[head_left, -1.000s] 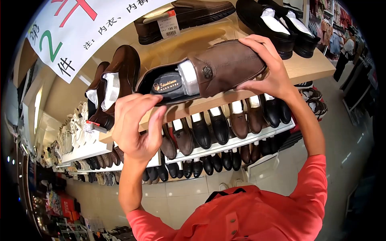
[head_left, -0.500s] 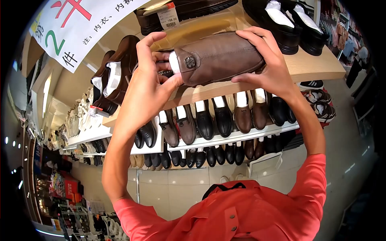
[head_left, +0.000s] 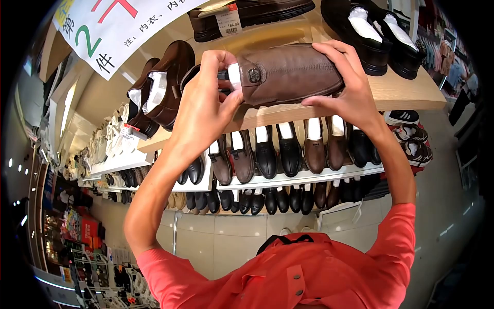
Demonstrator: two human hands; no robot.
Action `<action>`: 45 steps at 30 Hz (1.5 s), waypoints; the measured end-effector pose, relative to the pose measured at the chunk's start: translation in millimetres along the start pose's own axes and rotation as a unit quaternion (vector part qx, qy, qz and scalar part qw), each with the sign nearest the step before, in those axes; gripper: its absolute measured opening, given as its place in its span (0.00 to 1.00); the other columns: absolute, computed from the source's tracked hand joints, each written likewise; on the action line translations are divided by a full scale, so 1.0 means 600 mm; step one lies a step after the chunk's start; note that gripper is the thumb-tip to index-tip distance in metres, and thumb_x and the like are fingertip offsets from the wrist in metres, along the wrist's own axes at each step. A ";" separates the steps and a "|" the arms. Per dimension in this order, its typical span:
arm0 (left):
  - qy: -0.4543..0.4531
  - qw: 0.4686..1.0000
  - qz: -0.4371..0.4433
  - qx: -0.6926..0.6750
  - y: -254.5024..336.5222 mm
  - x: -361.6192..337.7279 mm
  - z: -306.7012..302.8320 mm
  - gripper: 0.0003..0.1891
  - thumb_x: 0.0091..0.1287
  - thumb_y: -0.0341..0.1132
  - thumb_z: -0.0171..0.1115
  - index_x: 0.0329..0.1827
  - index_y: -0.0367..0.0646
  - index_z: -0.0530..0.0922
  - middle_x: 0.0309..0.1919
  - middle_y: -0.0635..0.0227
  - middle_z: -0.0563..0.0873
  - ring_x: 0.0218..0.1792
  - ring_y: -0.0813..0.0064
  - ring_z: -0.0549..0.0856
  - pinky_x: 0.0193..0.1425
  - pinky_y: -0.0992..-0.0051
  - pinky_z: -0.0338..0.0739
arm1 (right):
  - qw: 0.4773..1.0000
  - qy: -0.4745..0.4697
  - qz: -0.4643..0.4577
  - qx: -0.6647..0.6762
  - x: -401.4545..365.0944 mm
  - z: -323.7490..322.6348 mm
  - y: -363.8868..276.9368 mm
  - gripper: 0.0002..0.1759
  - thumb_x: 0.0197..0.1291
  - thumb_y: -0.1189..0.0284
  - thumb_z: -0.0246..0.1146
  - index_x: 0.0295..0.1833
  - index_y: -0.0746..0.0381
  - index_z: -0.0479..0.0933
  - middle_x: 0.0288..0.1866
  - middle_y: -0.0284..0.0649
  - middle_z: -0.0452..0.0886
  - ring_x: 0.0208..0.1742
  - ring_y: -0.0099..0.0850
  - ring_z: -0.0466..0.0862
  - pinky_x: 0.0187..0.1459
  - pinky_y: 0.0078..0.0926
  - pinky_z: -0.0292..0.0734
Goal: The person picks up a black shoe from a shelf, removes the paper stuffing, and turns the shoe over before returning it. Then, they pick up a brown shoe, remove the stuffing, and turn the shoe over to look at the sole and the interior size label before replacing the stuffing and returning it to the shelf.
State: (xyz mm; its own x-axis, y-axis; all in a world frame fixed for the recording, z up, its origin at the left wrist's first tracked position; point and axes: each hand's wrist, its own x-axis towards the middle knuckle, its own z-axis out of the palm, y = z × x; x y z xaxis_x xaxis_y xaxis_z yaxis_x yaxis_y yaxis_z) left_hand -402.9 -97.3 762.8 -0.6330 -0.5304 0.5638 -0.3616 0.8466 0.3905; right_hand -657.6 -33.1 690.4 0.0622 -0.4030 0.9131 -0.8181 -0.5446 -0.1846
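Observation:
A brown leather shoe (head_left: 293, 74) with a round dark ornament lies sideways between my hands above the wooden shelf (head_left: 406, 93). White stuffing (head_left: 234, 76) shows in its opening, at the left end. My left hand (head_left: 211, 92) has its fingers curled at this opening, thumb below and fingertips partly hidden. Round the toe end, my right hand (head_left: 350, 85) grips the shoe with its thumb underneath and fingers on top.
Brown shoes (head_left: 167, 85) stand left on the shelf, black shoes (head_left: 368, 38) at the right. Behind is a shoe with a price tag (head_left: 228, 21). A paper sign (head_left: 110, 33) hangs upper left. Lower racks (head_left: 303, 178) hold several pairs.
The fingers of my left hand have curled in closer at the shoe's opening. The surroundings and the held shoe appear slightly further right in the view.

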 end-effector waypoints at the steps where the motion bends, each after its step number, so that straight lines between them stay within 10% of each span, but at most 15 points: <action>1: -0.012 1.000 -0.011 0.004 0.005 0.002 -0.005 0.23 0.61 0.22 0.64 0.57 0.38 0.64 0.48 0.52 0.81 0.42 0.62 0.87 0.40 0.70 0.82 | 1.000 0.002 0.000 -0.003 -0.001 0.000 -0.001 0.47 0.33 0.63 0.82 0.64 0.59 0.72 0.59 0.47 0.71 0.60 0.45 0.75 0.59 0.37 0.73; 7: -0.025 1.000 0.009 0.008 -0.016 0.008 -0.020 0.21 0.64 0.22 0.63 0.58 0.38 0.68 0.54 0.49 0.82 0.49 0.63 0.87 0.47 0.69 0.82 | 0.998 0.017 -0.022 -0.052 -0.009 0.006 -0.003 0.49 0.30 0.61 0.83 0.63 0.63 0.73 0.61 0.48 0.71 0.61 0.43 0.74 0.59 0.38 0.74; 10: -0.098 0.964 -0.050 -0.244 -0.020 0.004 -0.036 0.24 0.67 0.23 0.62 0.66 0.39 0.69 0.56 0.61 0.79 0.58 0.72 0.79 0.62 0.72 0.75 | 0.995 0.057 -0.031 -0.076 -0.011 0.008 -0.006 0.49 0.27 0.62 0.84 0.62 0.59 0.74 0.59 0.47 0.72 0.55 0.43 0.78 0.52 0.36 0.78; 17: -0.003 0.950 -0.065 -0.307 -0.034 -0.004 0.012 0.23 0.65 0.26 0.66 0.62 0.36 0.70 0.54 0.65 0.79 0.53 0.78 0.80 0.60 0.76 0.76 | 0.977 0.128 -0.159 -0.064 -0.023 0.020 0.006 0.48 0.25 0.64 0.85 0.60 0.57 0.76 0.61 0.52 0.70 0.58 0.45 0.76 0.53 0.38 0.79; 37: 0.013 0.959 -0.017 -0.282 -0.072 0.005 0.035 0.21 0.68 0.26 0.63 0.63 0.39 0.69 0.53 0.65 0.81 0.54 0.78 0.80 0.62 0.76 0.75 | 0.978 0.108 -0.166 -0.068 -0.022 0.019 0.002 0.43 0.31 0.66 0.84 0.58 0.61 0.75 0.60 0.52 0.72 0.62 0.47 0.73 0.56 0.38 0.78; 45: 0.060 0.966 0.008 -0.252 -0.062 -0.014 0.040 0.20 0.70 0.28 0.61 0.63 0.38 0.69 0.50 0.65 0.82 0.50 0.80 0.81 0.58 0.76 0.76 | 0.994 0.056 -0.076 0.050 -0.016 0.015 0.007 0.64 0.33 0.67 0.84 0.75 0.60 0.52 0.69 0.52 0.68 0.67 0.47 0.71 0.66 0.38 0.69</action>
State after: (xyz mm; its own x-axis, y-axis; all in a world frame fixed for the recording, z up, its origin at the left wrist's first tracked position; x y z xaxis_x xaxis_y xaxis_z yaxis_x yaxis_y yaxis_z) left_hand -400.5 -123.0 726.3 -0.5405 -0.5450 0.6410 0.0458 0.7417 0.6692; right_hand -656.4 -38.3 677.4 0.1121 -0.2292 0.9669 -0.7434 -0.6650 -0.0714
